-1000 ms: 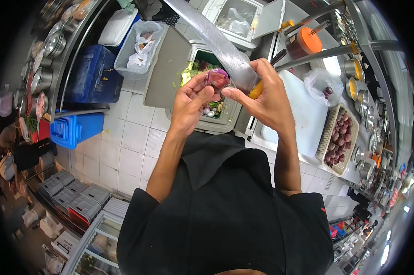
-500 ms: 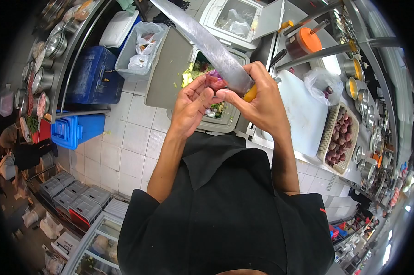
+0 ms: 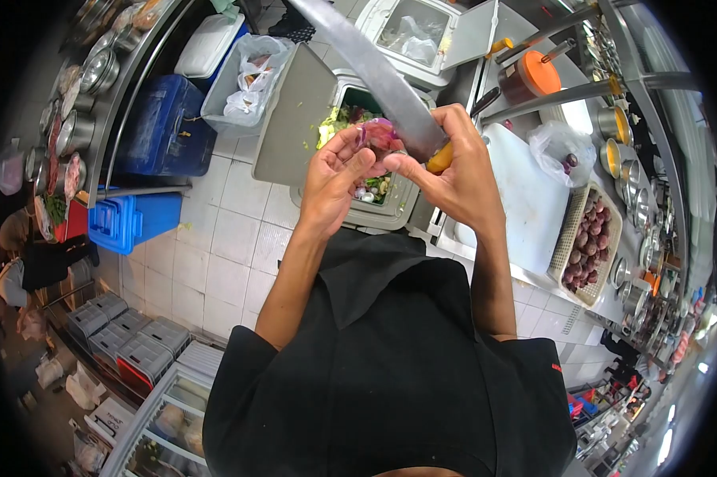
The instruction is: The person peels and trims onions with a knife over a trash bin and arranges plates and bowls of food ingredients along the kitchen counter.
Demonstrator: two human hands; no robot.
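My left hand point(image 3: 332, 181) pinches a red onion point(image 3: 383, 137) with loose purple skin between thumb and fingers. My right hand point(image 3: 463, 176) grips a large knife point(image 3: 384, 86) by its yellow handle, and its thumb tip is at the onion's lower edge. The broad blade slants up and to the left, past the onion. Beneath both hands stands an open waste bin point(image 3: 403, 208) holding green and purple vegetable scraps. Its grey lid point(image 3: 289, 119) hangs open on the left.
A white cutting board point(image 3: 521, 199) lies on the counter at right, beside a basket point(image 3: 562, 253) of red onions and a clear plastic bag point(image 3: 553, 147). A second open bin point(image 3: 372, 24) stands ahead. Blue containers point(image 3: 164, 127) line the left, where another person point(image 3: 36, 266) is visible.
The onion has turned in my fingers, and more loose purple skin shows on its top. The knife has shifted slightly to the right with my right hand.
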